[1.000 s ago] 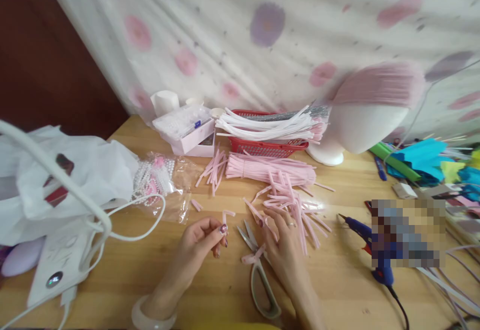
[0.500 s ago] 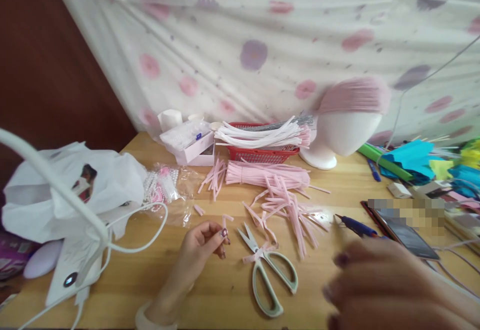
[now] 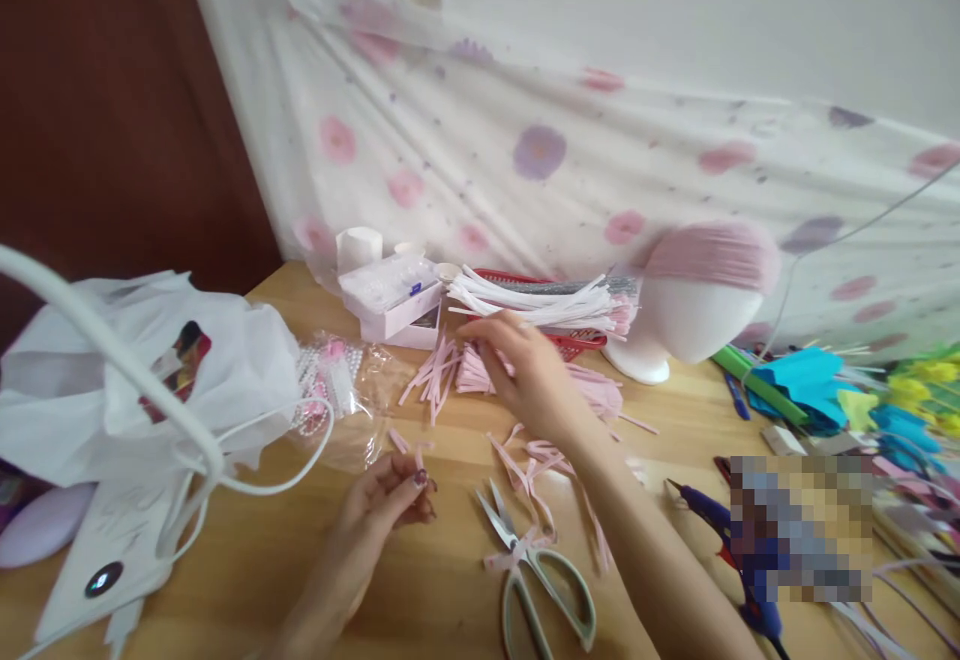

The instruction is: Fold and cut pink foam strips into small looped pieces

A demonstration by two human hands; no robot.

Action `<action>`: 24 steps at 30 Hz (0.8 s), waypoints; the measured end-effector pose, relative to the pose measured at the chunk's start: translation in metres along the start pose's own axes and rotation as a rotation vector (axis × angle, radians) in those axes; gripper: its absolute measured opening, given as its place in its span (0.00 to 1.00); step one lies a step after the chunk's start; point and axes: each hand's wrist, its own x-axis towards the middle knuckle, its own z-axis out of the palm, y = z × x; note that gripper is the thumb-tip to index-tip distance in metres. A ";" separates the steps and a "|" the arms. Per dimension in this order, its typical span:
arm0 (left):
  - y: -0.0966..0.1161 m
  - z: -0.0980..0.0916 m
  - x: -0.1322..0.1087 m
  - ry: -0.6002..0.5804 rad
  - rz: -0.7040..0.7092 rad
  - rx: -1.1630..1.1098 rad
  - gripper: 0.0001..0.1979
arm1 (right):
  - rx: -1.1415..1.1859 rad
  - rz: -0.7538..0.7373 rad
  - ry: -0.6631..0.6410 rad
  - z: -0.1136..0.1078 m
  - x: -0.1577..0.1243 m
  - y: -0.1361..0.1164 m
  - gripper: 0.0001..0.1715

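My left hand (image 3: 386,500) is low, left of the scissors (image 3: 536,575), its fingers pinched on a small pink strip (image 3: 419,458). My right hand (image 3: 517,365) reaches over the pink bundle (image 3: 474,370) in front of the red basket (image 3: 574,345). Its fingers bend down near the loose short pink strips (image 3: 431,380); whether they hold anything is hidden. White stems (image 3: 532,305) lie across the basket. More cut pink pieces (image 3: 525,470) are strewn behind the scissors, whose blades stand apart.
A white foam head (image 3: 697,310) with a pink cover stands behind on the right. A glue gun (image 3: 709,510) lies right of my forearm. White boxes (image 3: 397,310), a beaded packet (image 3: 330,390) and a white bag (image 3: 247,370) are on the left, near a curved white tube (image 3: 112,350).
My right hand has swung from the lower right up and left to the pink bundle. My left hand still pinches its strip. The view has tilted upward.
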 end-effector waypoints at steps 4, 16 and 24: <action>0.010 -0.007 0.000 0.064 -0.049 -0.177 0.14 | -0.191 0.074 -0.440 0.077 0.041 0.046 0.15; 0.016 -0.023 0.004 0.103 -0.115 -0.309 0.18 | 0.019 0.144 -0.273 0.104 0.056 0.064 0.08; 0.023 -0.024 0.004 0.090 0.013 -0.274 0.20 | 1.103 0.477 0.039 0.059 0.037 0.021 0.09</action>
